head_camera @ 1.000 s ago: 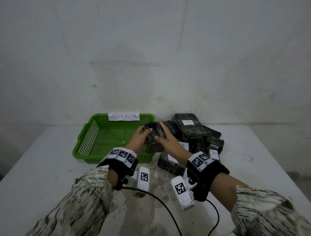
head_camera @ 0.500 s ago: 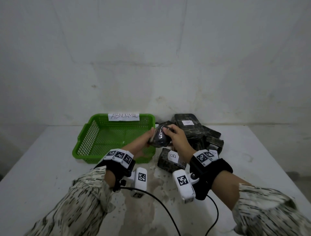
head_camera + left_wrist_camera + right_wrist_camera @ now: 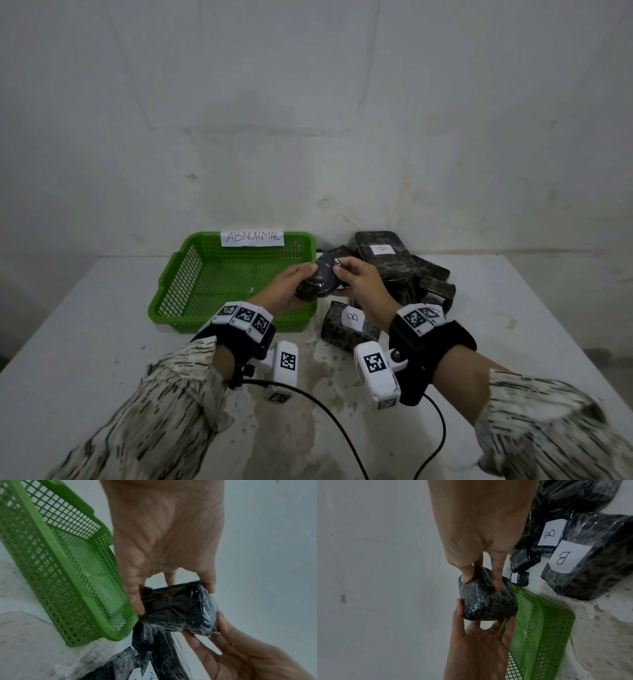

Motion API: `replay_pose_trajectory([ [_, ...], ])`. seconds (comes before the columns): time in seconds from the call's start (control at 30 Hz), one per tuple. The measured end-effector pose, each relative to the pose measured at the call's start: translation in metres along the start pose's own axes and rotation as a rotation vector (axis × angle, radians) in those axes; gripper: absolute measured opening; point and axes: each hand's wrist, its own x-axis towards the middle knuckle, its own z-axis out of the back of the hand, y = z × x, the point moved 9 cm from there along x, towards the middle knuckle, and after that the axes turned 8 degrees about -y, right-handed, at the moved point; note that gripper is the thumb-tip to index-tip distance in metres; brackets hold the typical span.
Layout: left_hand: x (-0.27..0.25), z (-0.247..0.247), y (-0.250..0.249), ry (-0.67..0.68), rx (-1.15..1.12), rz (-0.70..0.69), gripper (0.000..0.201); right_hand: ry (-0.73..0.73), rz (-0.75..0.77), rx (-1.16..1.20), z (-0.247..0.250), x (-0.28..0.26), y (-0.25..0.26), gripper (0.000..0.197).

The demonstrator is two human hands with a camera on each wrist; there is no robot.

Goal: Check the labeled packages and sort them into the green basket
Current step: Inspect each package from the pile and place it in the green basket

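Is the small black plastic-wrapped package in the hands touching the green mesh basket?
Cannot tell. In the head view the small black plastic-wrapped package, held by the left hand and right hand, overlaps the green mesh basket rim; neither wrist view shows a gap or contact.

green basket [image 3: 178, 274] interior open from above; package pile [image 3: 404, 270] blocks right side.
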Motion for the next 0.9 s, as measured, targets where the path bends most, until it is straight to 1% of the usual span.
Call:
replay_pose_trajectory([
  [0.07,0.003,0.001,0.002,-0.018,-0.011,0.016,0.045,0.012,0.007,0.000,-0.003,-0.001,0.001,0.014],
  [0.1,0.003,0.001,0.002,-0.024,-0.022,0.025,0.046,0.021,0.014,-0.009,-0.005,-0.001,0.001,0.018],
  [0.17,0.002,0.001,0.002,-0.029,-0.032,0.031,0.044,0.010,0.036,-0.057,-0.007,0.000,0.000,0.032],
  [0.23,0.003,0.002,0.003,-0.032,-0.016,0.028,0.045,-0.026,0.061,-0.109,-0.006,0.000,-0.001,0.037],
  [0.3,0.004,0.003,0.005,-0.032,0.000,0.021,0.048,-0.028,0.052,-0.116,-0.007,0.001,-0.004,0.035],
  [0.4,0.004,0.001,0.003,-0.019,-0.002,-0.002,0.048,-0.014,0.001,-0.090,-0.007,0.000,-0.006,0.030],
  [0.43,0.003,-0.001,0.002,-0.017,-0.001,-0.010,0.051,-0.025,-0.012,-0.075,-0.006,0.000,-0.006,0.026],
  [0.5,0.002,-0.003,0.000,-0.028,0.033,-0.021,0.066,-0.075,-0.024,-0.032,-0.001,0.003,-0.005,0.015],
  [0.53,0.001,-0.002,-0.001,-0.048,0.062,-0.028,0.069,-0.102,-0.036,-0.014,0.003,0.004,-0.004,0.012],
  [0.6,0.001,0.003,-0.005,-0.110,0.069,-0.054,0.060,-0.153,-0.110,0.051,0.010,0.007,-0.007,0.010],
  [0.67,0.001,0.006,-0.011,-0.141,-0.016,-0.070,0.046,-0.217,-0.221,0.206,0.019,0.009,-0.018,0.020],
  [0.7,0.001,0.005,-0.016,-0.137,-0.049,-0.085,0.043,-0.253,-0.268,0.296,0.023,0.008,-0.022,0.021],
  [0.73,0.001,0.004,-0.021,-0.131,-0.046,-0.108,0.044,-0.283,-0.301,0.329,0.027,0.006,-0.026,0.019],
  [0.8,0.001,0.003,-0.032,-0.133,0.016,-0.184,0.049,-0.274,-0.356,0.282,0.031,0.002,-0.030,0.012],
  [0.83,0.001,0.004,-0.038,-0.150,0.033,-0.231,0.048,-0.259,-0.375,0.255,0.032,0.001,-0.032,0.023],
  [0.87,0.000,0.005,-0.043,-0.168,0.040,-0.264,0.048,-0.238,-0.398,0.249,0.034,-0.002,-0.034,0.039],
  [0.9,0.000,0.005,-0.046,-0.176,0.033,-0.292,0.048,-0.193,-0.422,0.248,0.033,-0.003,-0.037,0.052],
])
